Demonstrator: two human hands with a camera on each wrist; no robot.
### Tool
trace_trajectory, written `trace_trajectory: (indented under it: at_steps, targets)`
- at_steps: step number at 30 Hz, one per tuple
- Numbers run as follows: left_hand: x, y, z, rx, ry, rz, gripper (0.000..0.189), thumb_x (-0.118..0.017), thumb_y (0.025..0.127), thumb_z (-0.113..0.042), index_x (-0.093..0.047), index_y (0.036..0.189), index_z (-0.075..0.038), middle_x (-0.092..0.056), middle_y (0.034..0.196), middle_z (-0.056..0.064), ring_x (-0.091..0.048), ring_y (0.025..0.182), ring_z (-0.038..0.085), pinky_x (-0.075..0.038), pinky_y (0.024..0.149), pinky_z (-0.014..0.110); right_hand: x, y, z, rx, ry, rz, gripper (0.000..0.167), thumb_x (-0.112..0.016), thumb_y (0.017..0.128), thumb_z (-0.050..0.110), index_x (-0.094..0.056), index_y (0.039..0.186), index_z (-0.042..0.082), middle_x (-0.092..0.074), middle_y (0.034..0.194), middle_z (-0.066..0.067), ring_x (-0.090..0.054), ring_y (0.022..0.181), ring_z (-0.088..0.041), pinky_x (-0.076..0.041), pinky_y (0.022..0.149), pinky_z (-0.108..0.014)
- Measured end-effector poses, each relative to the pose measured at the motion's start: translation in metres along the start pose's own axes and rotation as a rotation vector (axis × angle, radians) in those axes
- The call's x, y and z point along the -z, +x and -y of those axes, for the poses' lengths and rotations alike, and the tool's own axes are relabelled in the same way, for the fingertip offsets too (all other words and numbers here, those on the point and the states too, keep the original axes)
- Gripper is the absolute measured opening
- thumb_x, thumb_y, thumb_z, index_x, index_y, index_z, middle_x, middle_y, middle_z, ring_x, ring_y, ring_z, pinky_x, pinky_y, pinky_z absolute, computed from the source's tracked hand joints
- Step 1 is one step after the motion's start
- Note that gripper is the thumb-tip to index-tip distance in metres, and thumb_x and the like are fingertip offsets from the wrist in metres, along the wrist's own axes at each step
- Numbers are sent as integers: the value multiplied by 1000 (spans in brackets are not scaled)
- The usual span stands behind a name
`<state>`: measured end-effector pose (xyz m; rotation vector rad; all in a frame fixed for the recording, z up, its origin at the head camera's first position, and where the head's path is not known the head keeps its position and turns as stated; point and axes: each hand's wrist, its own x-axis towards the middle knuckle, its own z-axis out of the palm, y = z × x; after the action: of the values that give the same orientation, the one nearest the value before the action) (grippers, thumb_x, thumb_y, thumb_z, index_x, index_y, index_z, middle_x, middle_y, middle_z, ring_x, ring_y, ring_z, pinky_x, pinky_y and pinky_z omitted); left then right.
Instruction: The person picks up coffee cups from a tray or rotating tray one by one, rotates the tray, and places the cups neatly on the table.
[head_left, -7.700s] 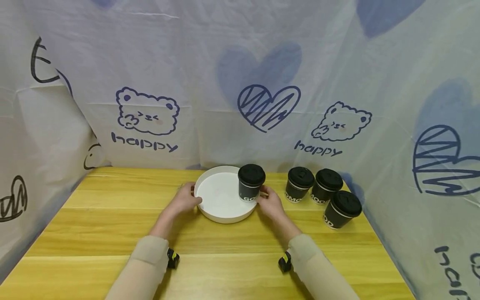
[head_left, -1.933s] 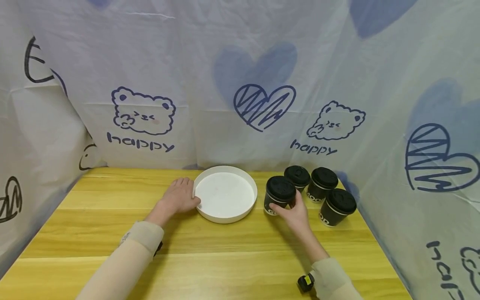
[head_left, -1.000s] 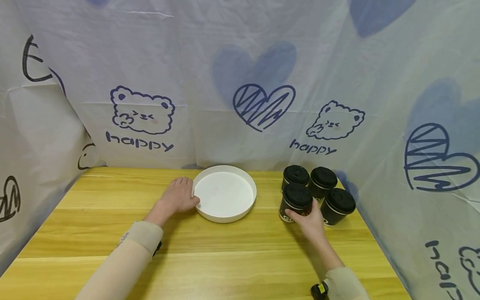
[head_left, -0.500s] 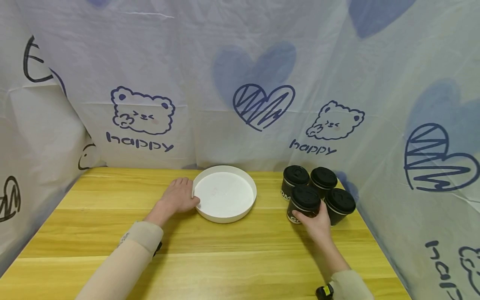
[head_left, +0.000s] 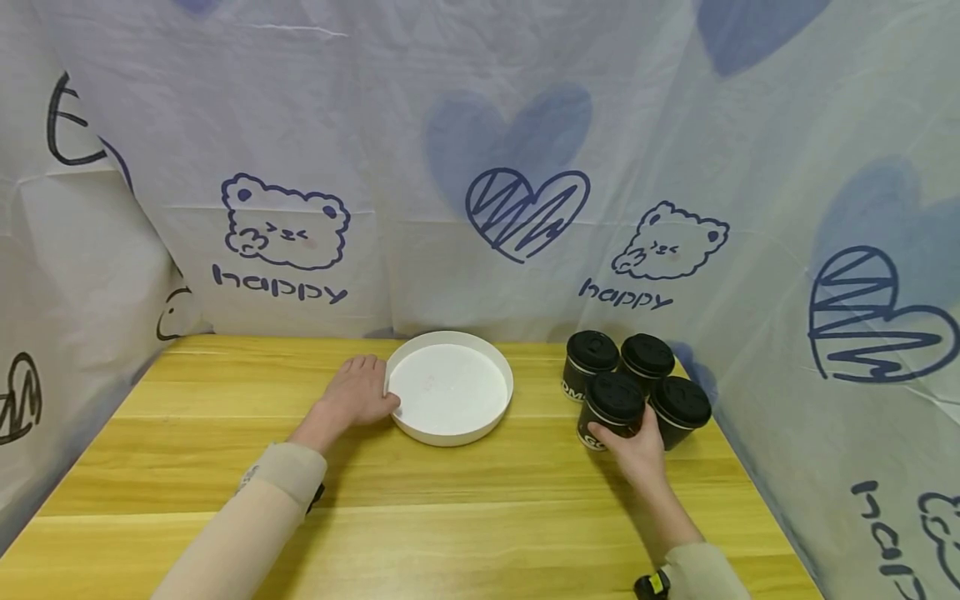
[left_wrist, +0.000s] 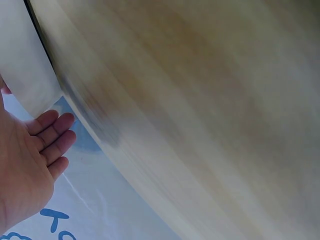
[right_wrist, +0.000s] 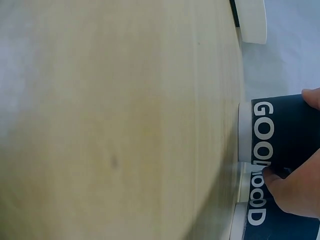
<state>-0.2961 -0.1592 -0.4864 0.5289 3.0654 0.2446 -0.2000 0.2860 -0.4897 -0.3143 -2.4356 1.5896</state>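
Note:
In the head view my right hand (head_left: 639, 450) grips a black paper cup (head_left: 613, 398) with a lid, thumb on its near side. The right wrist view shows the cup's white "GOO…" lettering (right_wrist: 263, 131) and its base at or very near the table. Close around it stand three similar lidded cups: one at the back left (head_left: 591, 354), one behind (head_left: 647, 357) and one at the right (head_left: 681, 404). My left hand (head_left: 358, 392) holds the left rim of a round white tray (head_left: 450, 387), thumb over the edge. In the left wrist view its other fingers (left_wrist: 55, 140) are loosely extended outside the wall.
A wooden table (head_left: 450, 533) carries everything. Behind it hangs a white cloth (head_left: 420, 275) printed with bears and hearts, and more cloth (head_left: 847, 417) closes off the right side. Dark wrist cameras (head_left: 651, 585) sit at the cuffs.
Earlier the cup stood in the tray with both hands at the rim. My right hand has carried it right, beside the other cups, shifting only slightly lately. The left hand stays on the rim.

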Motion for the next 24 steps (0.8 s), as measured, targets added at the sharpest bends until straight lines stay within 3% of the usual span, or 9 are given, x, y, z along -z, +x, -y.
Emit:
trace_trajectory:
  at_steps: [12,24]
  targets:
    - [6,-3,-4,1,1,5,71,-58,93,-40,-48,136,15,-52,140,32,-45,132,47,-30,120,58,4,-4,1,-17,42,34,97,-82,89,20,-21,162,1,-36,159,-26,-36,148,-42,-34,120,-53]
    - [4,-3,-2,-3,3,7,71,-57,93,-40,-48,136,16,-52,139,32,-45,131,47,-30,120,58,13,-17,7,21,111,65,103,-79,90,8,-9,165,-1,-27,165,-29,-27,153,-44,-27,125,-49]
